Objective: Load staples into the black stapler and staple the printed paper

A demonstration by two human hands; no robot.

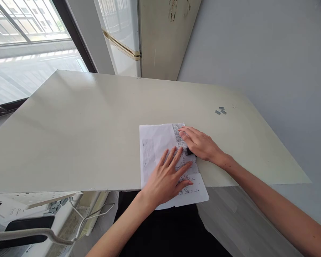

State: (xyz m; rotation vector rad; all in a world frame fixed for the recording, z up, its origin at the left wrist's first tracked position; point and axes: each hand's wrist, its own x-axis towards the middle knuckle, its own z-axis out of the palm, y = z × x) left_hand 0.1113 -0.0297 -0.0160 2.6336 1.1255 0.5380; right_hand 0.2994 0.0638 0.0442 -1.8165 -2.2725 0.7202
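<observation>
White printed sheets of paper [157, 134] lie at the table's front edge, the lower part hanging past it. My left hand [167, 175] rests flat on the paper with its fingers spread. My right hand [200, 142] is curled over the paper's right side, gripping a small black roller stamp [188, 151] that is mostly hidden beneath it. A dense dark patterned band [177, 135] runs down the sheet from its top edge to the stamp. Rows of small print show below and between my hands.
Three small grey strips [220, 111] lie on the pale table [109, 125] at the right. A fridge [160, 43] and a wall stand behind. A black flat object [26, 230] and a white cable [81, 223] are at the lower left.
</observation>
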